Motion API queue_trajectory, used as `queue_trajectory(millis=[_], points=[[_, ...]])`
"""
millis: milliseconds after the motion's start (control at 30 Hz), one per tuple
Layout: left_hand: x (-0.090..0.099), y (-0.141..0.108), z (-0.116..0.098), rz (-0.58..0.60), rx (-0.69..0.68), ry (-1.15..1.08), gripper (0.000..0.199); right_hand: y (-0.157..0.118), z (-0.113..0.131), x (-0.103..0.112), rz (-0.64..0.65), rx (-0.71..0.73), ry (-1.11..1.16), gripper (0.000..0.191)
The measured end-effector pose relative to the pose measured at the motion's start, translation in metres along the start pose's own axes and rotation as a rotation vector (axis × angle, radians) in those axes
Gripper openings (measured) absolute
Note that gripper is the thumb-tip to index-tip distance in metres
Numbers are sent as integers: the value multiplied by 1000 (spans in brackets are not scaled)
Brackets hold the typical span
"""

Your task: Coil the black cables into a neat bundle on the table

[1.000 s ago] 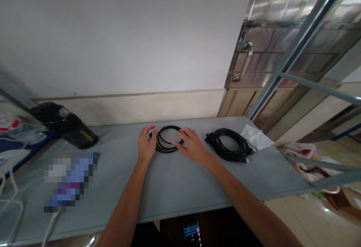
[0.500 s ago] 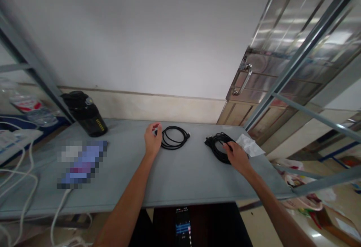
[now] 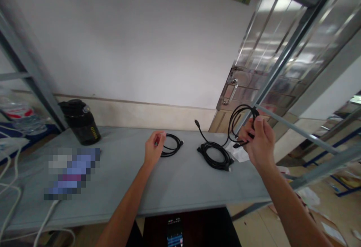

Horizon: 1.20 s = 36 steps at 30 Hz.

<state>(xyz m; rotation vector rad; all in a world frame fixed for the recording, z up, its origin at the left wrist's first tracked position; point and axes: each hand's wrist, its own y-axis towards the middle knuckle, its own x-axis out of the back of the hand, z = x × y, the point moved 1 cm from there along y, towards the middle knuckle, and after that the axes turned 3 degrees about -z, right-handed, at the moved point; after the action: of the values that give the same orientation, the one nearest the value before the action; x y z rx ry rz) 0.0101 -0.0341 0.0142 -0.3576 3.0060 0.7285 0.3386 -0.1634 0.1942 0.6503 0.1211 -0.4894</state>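
Observation:
My right hand (image 3: 258, 136) is closed on a looped black cable (image 3: 234, 121), raised above the right end of the grey table (image 3: 180, 188). From that loop a strand runs down to the coiled black cables (image 3: 214, 156) lying on the table, and one plug end sticks up beside them. At the middle of the table my left hand (image 3: 154, 147) has its fingers curled at the left edge of a smaller black cable coil (image 3: 174, 145). What its fingertips hold is partly hidden by the hand. Crumpled white paper (image 3: 239, 153) lies under the raised cable.
A black bottle (image 3: 81, 123) and a pixelated flat object (image 3: 75, 175) stand or lie at the left, near white cords (image 3: 14, 202). Metal frame posts (image 3: 284, 55) rise at both ends. A lit phone (image 3: 175, 234) is below the table's front edge.
My right hand has risen and moved right, lifting a looped cable from the pile. The remaining cables are spread a little on the table. The whole view has shifted slightly.

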Motion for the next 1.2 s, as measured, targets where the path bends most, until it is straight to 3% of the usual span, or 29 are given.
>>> queue_trajectory(millis=[67,167,200,267,400,567,733,833,1000,1100,1200], points=[[-14,-35,-22,216,55,-57,38,-14,14,-9,15,-13,57,48],[-32,-105,-60,429,69,-139,86,-46,12,-18,56,-110,100,43],[-35,-128,-71,443,90,-180,89,-60,7,-20,84,-153,99,41],[-38,-165,-89,398,157,-241,74,-90,-9,-24,170,-241,80,40],[-29,-200,-102,269,292,-244,57,-152,-35,-32,398,-329,-56,44],[-4,-211,-113,198,467,-234,63,-200,-38,-36,617,-366,-46,38],[9,-213,-130,-8,523,-286,56,-211,-31,-29,677,-413,-31,47],[8,-209,-132,-12,570,-359,52,-211,-32,-22,696,-462,-61,54],[17,-192,-138,27,588,-396,50,-196,-42,3,516,-492,-86,54],[46,-170,-139,53,566,-395,59,-171,-48,36,337,-454,-144,51],[89,-143,-137,-85,537,-348,61,-138,-48,83,178,-321,-232,51]])
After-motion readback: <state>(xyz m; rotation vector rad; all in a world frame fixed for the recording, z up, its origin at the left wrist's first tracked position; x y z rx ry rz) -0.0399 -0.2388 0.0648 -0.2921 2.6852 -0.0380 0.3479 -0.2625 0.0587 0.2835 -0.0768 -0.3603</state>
